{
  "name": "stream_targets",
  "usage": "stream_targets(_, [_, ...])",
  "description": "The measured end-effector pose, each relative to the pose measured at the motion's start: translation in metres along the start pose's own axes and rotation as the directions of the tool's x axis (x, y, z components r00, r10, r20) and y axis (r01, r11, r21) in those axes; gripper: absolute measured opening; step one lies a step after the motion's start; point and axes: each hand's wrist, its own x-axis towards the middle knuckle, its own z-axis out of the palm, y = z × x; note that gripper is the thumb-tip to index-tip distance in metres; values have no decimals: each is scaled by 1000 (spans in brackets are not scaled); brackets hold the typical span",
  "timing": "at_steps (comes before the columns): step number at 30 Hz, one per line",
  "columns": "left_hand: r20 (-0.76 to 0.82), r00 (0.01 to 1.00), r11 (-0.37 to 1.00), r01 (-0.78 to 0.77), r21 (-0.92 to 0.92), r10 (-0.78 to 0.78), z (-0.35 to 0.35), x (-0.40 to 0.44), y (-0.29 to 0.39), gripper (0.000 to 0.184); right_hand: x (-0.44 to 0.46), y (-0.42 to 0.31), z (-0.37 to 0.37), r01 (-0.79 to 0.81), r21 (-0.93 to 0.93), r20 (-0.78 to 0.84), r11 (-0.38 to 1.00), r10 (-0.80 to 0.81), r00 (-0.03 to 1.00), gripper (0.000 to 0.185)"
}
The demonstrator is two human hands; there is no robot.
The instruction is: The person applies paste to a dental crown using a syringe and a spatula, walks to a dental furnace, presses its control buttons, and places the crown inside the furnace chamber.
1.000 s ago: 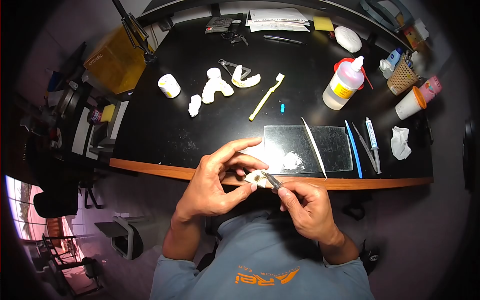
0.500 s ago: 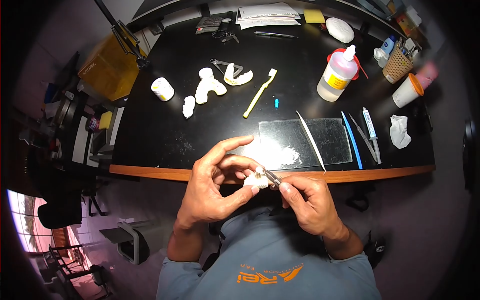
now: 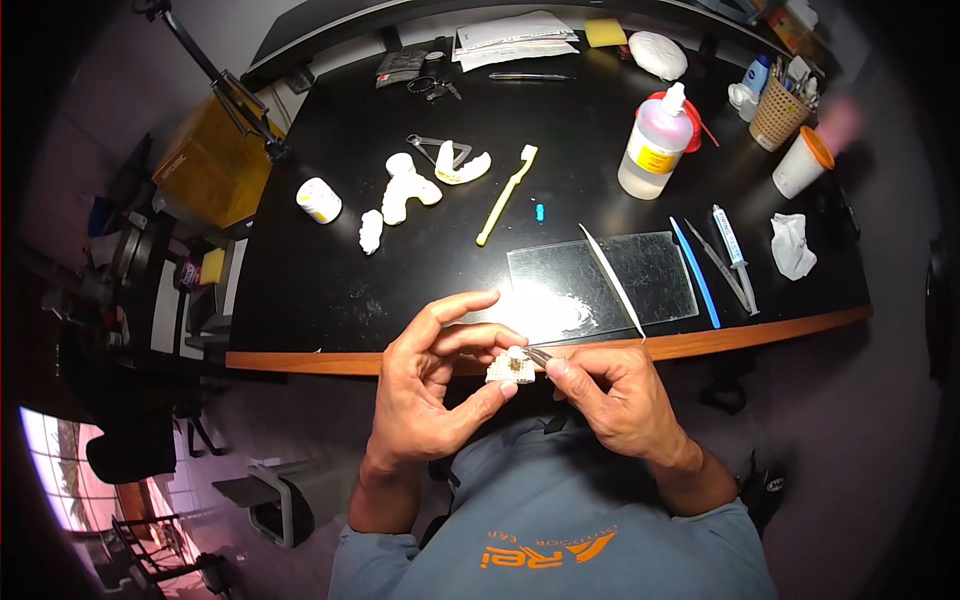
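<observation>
My left hand (image 3: 425, 385) pinches a small white honeycomb-textured block (image 3: 508, 373) between thumb and fingers, just in front of the desk edge. A tiny white piece (image 3: 516, 352), perhaps a tooth crown, is at the block's top. My right hand (image 3: 622, 395) grips metal tweezers (image 3: 540, 358), whose tips meet the white piece; whether they clasp it I cannot tell. Beyond the hands lies a glass slab (image 3: 650, 270) with white residue, and a thin white spatula (image 3: 612, 280) rests across it.
Right of the slab are a blue instrument (image 3: 695, 272), other tweezers (image 3: 722, 268), a paste syringe (image 3: 733, 255) and crumpled tissue (image 3: 792, 247). Further back stand a liquid bottle (image 3: 655, 145), yellow toothbrush (image 3: 507, 195), dental casts (image 3: 408, 192) and a white jar (image 3: 319, 201).
The view has shifted slightly, so the desk items appear a little further left. The block has tilted to show more of its holed face, and the tweezers have turned slightly.
</observation>
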Motion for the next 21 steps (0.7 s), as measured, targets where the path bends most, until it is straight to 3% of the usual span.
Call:
stream_targets(5, [-1, 1000, 1000, 1, -13, -1, -1, -1, -1, 74, -1, -5, -1, 36, 8, 20, 999, -36, 999, 31])
stream_targets(8, [-2, 1000, 1000, -2, -9, 2, -1, -1, 1, 74, -5, 3, -1, -43, 111, 71, 993, 35, 997, 34])
stream_targets(14, [12, 1000, 1000, -17, 27, 16, -4, -3, 1, 75, -2, -1, 1, -20, -32, 69, 999, 22, 997, 39])
stream_targets(21, [0, 1000, 1000, -20, 8, 20, -3, -4, -1, 75, -6, 4, 0, -77, 56, 119, 996, 70, 991, 42])
